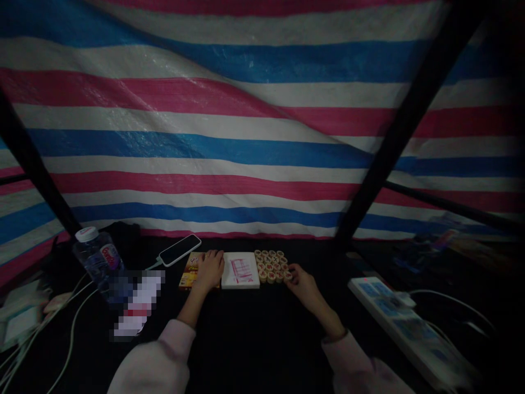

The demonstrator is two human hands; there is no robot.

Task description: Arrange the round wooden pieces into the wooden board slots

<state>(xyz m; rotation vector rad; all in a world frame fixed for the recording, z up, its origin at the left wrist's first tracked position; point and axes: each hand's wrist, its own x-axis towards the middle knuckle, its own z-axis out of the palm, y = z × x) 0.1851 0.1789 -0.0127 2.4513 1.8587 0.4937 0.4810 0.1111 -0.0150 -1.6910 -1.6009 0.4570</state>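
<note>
My left hand (210, 269) lies with its fingers stretched over a yellow and brown printed box (190, 272), covering its right part. Right beside that box is a white tray-like box (240, 272) with red print on it. Round wooden Chinese chess pieces (269, 266) with red characters stand in close rows against the white box's right side. At the near right corner of these rows, my right hand (302, 285) has thumb and fingers closed around a Chinese chess piece (288, 276). That piece still touches or nearly touches its neighbours.
A white phone (180, 249) on a cable lies behind the yellow box. Further left are a clear bottle (100, 260) with a white cap, a blurred-out item and cables. A white power strip (394, 317) runs along the right. Striped sheeting (229, 137) hangs behind the black table.
</note>
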